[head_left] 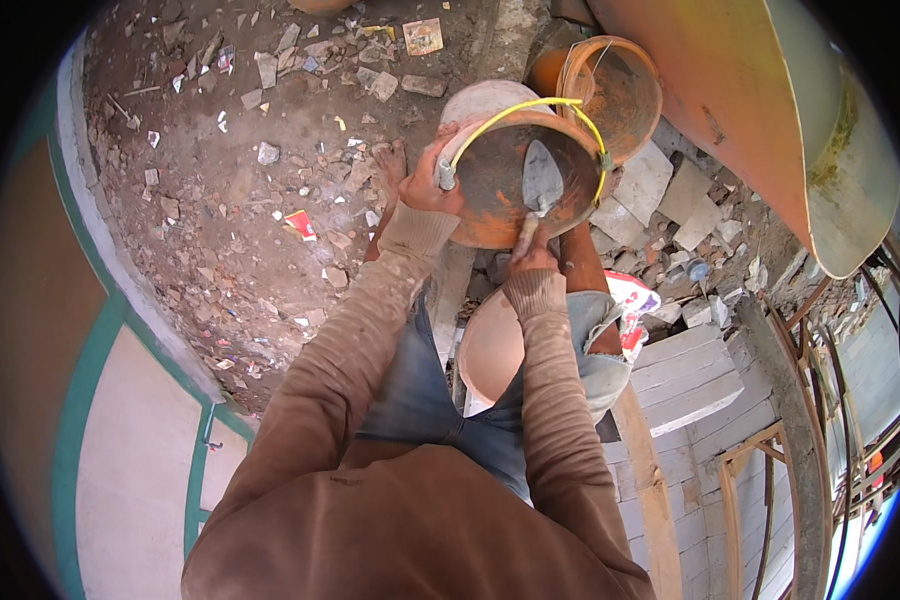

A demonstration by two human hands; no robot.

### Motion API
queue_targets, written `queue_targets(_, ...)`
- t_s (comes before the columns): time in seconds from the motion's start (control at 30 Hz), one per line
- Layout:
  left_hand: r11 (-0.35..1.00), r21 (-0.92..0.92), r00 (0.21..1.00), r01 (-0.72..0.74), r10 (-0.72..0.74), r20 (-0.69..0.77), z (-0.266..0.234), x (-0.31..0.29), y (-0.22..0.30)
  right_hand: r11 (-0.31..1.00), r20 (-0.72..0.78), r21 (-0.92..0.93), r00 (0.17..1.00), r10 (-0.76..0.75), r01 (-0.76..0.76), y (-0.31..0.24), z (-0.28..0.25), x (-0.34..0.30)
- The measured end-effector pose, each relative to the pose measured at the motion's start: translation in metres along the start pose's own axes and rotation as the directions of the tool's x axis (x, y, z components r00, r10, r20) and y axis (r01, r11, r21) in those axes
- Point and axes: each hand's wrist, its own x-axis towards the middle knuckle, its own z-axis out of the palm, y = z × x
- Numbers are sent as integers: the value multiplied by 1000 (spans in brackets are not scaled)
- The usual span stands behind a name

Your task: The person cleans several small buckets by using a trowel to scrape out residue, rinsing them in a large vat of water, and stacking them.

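An orange bucket (485, 228) with a yellow handle (510, 108) is tilted in front of me, its open mouth facing me. My left hand (432, 180) is closed on its left rim, beside the handle's end. My right hand (535, 255) grips a trowel (542, 178) by its handle. The trowel's grey-crusted blade points away from me, over the bucket's mouth. Dark grey and orange residue coats the bucket's inside. Between my legs stands a pale pinkish bowl-like vessel (492, 345), partly hidden by my right forearm.
Another orange bucket (625, 125) sits behind to the right, under a large curved orange sheet (720, 100). Rubble and litter cover the dirt ground (240, 200). Pale blocks (685, 375), a wooden plank (648, 490) and a red-and-white bag (632, 310) lie right. A green-trimmed wall (135, 430) borders the left.
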Motion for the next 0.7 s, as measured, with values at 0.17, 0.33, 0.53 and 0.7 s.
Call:
queue_targets(0.17,990,106,989,-97,108,-99,7,-17,-17,849,254,527,960,-121,-33,-1,-2,-4)
queue_targets(0.33,968,89,969,-235,227,98,-4,-17,-19,983,71,181,996,-45,31,-16,-59,-20)
queue_targets(0.53,984,11,984,-175,176,-39,-1,-30,-46,735,356,654,930,-93,-177,-22,-47,-12)
queue_targets(0.7,969,33,964,-245,240,111,6,-18,-17,945,159,318,987,33,-83,-27,-27,-7)
